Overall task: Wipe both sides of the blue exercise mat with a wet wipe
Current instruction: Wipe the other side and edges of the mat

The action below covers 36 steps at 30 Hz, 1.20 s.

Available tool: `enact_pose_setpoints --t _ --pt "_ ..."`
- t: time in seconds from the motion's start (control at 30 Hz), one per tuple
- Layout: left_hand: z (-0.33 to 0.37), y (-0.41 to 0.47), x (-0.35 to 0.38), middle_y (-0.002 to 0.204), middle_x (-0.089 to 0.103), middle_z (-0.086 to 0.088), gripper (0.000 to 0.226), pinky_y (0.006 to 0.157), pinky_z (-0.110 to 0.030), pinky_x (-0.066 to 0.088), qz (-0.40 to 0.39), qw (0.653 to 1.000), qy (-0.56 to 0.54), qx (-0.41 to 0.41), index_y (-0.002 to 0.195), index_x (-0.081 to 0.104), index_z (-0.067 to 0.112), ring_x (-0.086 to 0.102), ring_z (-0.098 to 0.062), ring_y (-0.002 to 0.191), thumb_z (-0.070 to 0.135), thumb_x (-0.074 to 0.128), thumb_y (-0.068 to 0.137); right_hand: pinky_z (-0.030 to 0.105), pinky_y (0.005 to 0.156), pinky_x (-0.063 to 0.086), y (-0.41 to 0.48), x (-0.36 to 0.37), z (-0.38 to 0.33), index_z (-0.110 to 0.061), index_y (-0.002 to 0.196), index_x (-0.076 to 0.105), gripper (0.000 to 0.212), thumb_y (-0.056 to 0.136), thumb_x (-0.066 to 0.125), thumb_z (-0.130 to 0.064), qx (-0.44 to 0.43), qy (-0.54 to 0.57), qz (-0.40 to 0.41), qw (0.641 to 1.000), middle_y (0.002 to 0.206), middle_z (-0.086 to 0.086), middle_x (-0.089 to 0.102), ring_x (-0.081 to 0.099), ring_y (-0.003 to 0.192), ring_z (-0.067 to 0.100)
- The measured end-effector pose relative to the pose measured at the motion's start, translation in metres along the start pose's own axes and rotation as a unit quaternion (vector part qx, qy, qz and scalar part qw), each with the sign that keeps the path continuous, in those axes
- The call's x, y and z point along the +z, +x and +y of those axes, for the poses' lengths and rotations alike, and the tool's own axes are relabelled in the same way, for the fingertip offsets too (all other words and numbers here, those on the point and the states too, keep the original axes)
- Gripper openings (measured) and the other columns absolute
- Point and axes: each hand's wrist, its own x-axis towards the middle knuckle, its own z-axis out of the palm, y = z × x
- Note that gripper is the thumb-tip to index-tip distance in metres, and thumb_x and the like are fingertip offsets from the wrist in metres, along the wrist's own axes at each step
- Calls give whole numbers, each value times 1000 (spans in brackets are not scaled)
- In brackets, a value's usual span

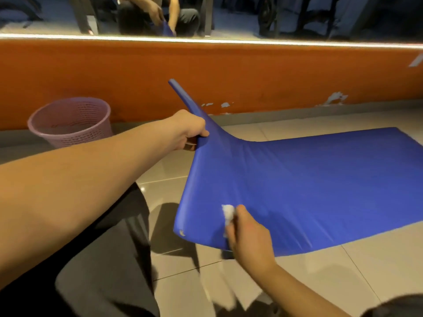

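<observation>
The blue exercise mat [309,179] lies on the tiled floor, stretching to the right, with its left end lifted off the floor. My left hand [187,131] grips the far left edge of the mat and holds that corner up high. My right hand [247,232] holds a crumpled white wet wipe [228,212] and grips the near left edge of the mat, with the wipe against the top surface. The underside of the raised end is hidden from me.
A pink mesh waste basket [71,122] stands on the floor at the left by the orange wall [251,76]. A mirror [229,14] above the wall reflects a crouching person. My dark-trousered knee [103,259] is at the lower left.
</observation>
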Motion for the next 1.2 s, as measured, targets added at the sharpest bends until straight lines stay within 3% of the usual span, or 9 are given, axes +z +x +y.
enact_pose_setpoints --t 0.1,0.27,0.5,0.63,0.7,0.77,0.87,1.03,1.2 --pt "-6 -6 2 95 65 -11 29 51 -34 47 3 1000 11 7 125 58 3 61 -22 70 2 62 96 42 61 46 8 8 36 -21 84 32 34 105 33 -48 152 0 24 988 67 -2 51 52 65 29" --pt "-24 -11 4 101 66 -14 20 52 -34 48 7 999 32 1 114 56 4 63 -23 73 -2 62 95 32 68 44 17 13 -60 -18 92 45 18 105 43 -30 30 201 70 977 77 -12 56 56 74 13" --pt "-52 -22 -7 97 71 -11 16 48 -28 53 -5 998 62 -4 109 63 4 67 -22 71 -2 64 94 36 69 47 18 45 0 -16 95 48 32 106 33 -41 201 56 54 977 94 3 65 64 86 29" --pt "-71 -21 -10 94 74 -6 6 51 -26 54 -6 998 61 3 99 67 6 70 -18 75 3 67 94 37 74 49 27 38 -76 -13 103 55 17 104 42 -24 14 176 68 982 95 4 62 58 86 26" --pt "-78 -24 -19 93 74 -6 5 52 -25 53 11 999 47 2 91 65 8 70 -17 76 4 68 94 36 69 51 32 44 -78 -15 102 56 17 104 45 -27 -44 102 80 991 90 1 61 60 79 21" --pt "-85 -28 -22 93 73 -8 10 51 -25 54 18 999 38 7 87 61 7 71 -18 75 3 69 93 32 66 52 43 61 -35 -17 93 55 11 102 53 -24 30 -24 101 994 89 1 62 66 79 20" --pt "-103 -32 -8 87 70 -10 23 50 -25 55 13 1000 18 -2 78 53 9 69 -19 70 -1 67 94 35 77 49 48 66 -9 -17 95 53 27 107 33 -30 161 11 55 985 105 6 64 65 99 28" --pt "-135 -21 -7 78 67 -9 30 65 -34 57 51 999 -10 -12 70 51 12 65 -25 73 -2 65 92 41 67 44 68 65 -83 -18 87 47 23 106 39 -27 -72 146 49 985 91 2 56 54 80 26" --pt "-159 -24 -14 90 70 -11 10 69 -39 61 44 998 -26 -31 97 53 5 71 -25 82 0 62 96 35 77 53 96 105 13 -16 107 56 16 104 41 -23 170 -61 -9 983 110 5 66 67 103 25"
